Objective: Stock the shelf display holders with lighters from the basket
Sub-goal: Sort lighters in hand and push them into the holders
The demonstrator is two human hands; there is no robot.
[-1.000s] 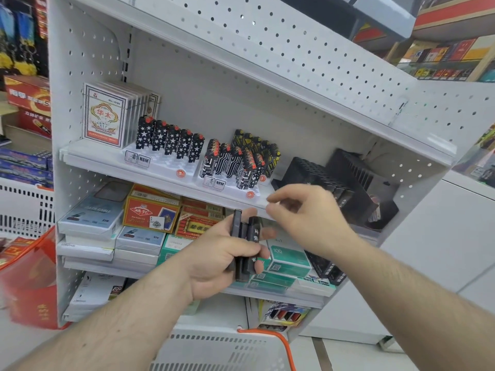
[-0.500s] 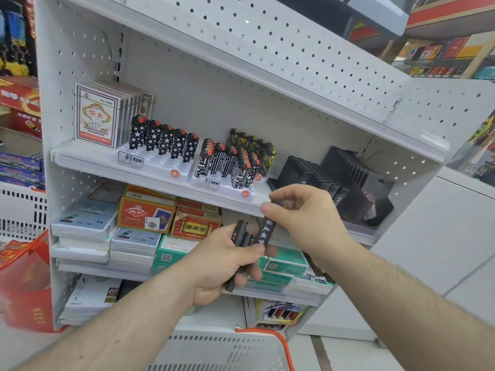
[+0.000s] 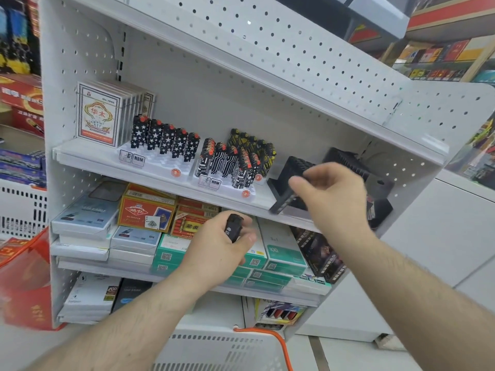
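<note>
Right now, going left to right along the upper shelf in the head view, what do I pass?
Playing card boxes → star-pattern lighters → circuit-pattern lighters → black display holder → right hand, holding a black lighter.

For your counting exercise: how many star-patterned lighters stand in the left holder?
5, in one row along the back of the left holder: star-patterned lighters side by side, left to right. None seems hidden.
</note>
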